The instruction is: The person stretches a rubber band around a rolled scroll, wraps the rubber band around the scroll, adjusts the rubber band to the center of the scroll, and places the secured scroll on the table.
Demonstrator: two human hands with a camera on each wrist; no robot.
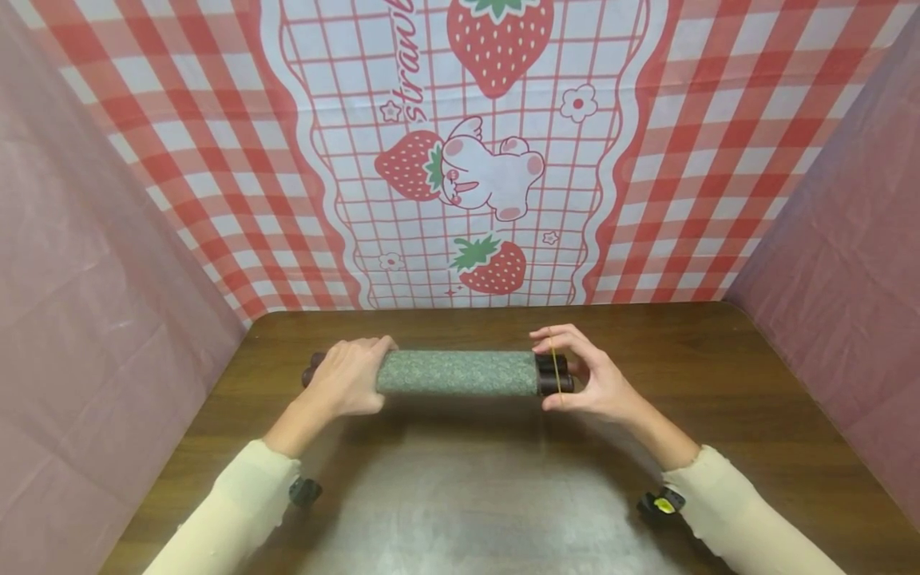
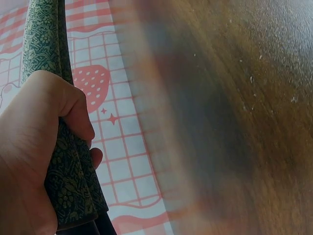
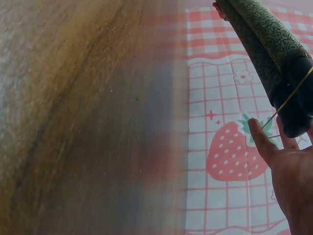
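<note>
A rolled-up scroll (image 1: 460, 373) with green patterned fabric backing and dark roller ends is held level above the table. It shows as two rolls side by side in the right wrist view. My left hand (image 1: 350, 375) grips its left part, with the thumb and fingers wrapped round the fabric (image 2: 73, 181). At the other end, my right hand (image 1: 596, 379) has thumb and fingers spread. A thin yellow rubber band (image 1: 557, 367) is stretched across these fingers, around the dark roller ends (image 3: 296, 115). Part of the band is hidden behind the rollers.
Below lies a brown wooden table (image 1: 719, 383) with a glossy reflection near the front. A red-and-white checked strawberry cloth (image 1: 460, 120) hangs at the back. Pink cloth walls (image 1: 108, 319) stand at both sides. A dark wrist device (image 1: 305, 491) is on each sleeve.
</note>
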